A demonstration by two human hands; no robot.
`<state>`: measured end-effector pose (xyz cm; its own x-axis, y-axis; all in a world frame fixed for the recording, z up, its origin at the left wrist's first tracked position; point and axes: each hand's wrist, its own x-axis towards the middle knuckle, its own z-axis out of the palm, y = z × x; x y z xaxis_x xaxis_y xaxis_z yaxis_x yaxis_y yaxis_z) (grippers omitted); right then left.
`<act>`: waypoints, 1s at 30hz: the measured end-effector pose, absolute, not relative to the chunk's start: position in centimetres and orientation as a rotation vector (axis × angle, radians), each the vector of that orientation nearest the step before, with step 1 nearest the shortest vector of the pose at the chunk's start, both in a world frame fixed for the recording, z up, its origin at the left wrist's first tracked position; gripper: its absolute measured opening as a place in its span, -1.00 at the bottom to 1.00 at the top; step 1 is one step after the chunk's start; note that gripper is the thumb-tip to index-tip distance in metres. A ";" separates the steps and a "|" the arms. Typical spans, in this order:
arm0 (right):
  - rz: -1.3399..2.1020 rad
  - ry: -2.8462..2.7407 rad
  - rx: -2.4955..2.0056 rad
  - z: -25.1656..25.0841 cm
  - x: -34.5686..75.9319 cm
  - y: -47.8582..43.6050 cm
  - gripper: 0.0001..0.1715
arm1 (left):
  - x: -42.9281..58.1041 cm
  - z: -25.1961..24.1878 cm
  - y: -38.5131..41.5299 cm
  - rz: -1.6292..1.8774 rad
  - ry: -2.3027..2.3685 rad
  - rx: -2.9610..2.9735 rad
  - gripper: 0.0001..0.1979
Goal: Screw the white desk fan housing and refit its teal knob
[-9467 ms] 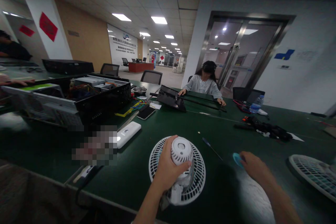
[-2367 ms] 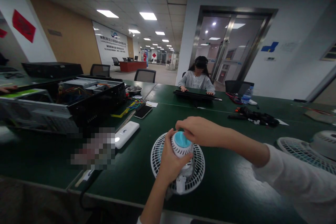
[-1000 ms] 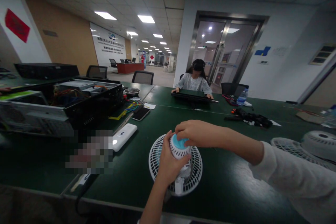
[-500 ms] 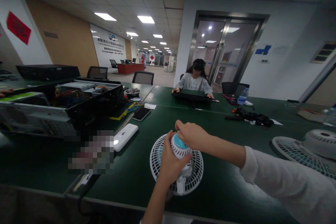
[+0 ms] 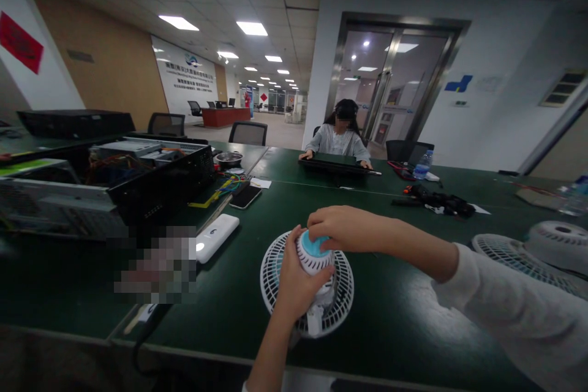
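A white electric fan lies grille-down on the green table right before me. My left hand is wrapped round its white slotted motor housing, thumb on the near right side and fingers along the left. On top of the housing sits a light-blue cap. Over it, my right hand has its fingers curled and pressed to the cap; the fingertips are partly hidden, and whether a small piece is between them cannot be seen. A white bracket sticks out toward me from the fan's back.
An opened computer case takes up the left. A white power bank and a phone lie nearer. Another white fan is at the right. Across the table sits a person holding a dark flat panel.
My right hand has come down from above the cap's far edge, its fingers now curled onto the blue cap. My left hand keeps its hold; the view has shifted slightly.
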<state>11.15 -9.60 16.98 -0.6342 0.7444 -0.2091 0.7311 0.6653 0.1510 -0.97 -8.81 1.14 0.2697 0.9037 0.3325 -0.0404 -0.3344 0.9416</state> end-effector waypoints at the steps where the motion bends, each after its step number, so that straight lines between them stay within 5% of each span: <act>1: 0.082 2.617 1.190 17.0 11.0 -9.6 -0.73 | -1.0 1.2 -8.8 1.232 0.822 1.573 -0.21; 18: 0.096 2.353 1.985 13.5 9.1 -8.9 -0.68 | -0.8 1.2 -8.9 1.263 0.819 1.569 -0.24; 24: -0.068 2.580 1.654 15.1 11.4 -9.5 -0.72 | -0.9 0.9 -8.7 1.246 0.811 1.546 -0.22; 30: 0.156 2.723 1.274 15.6 12.5 -9.7 -0.71 | -1.0 0.9 -8.7 1.226 0.839 1.566 -0.21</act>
<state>12.52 -9.66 15.57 -0.6348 0.7691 -0.0746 0.7556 0.6380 0.1485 -0.99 -8.71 0.88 0.2638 0.9109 0.3174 -0.0343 -0.3200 0.9468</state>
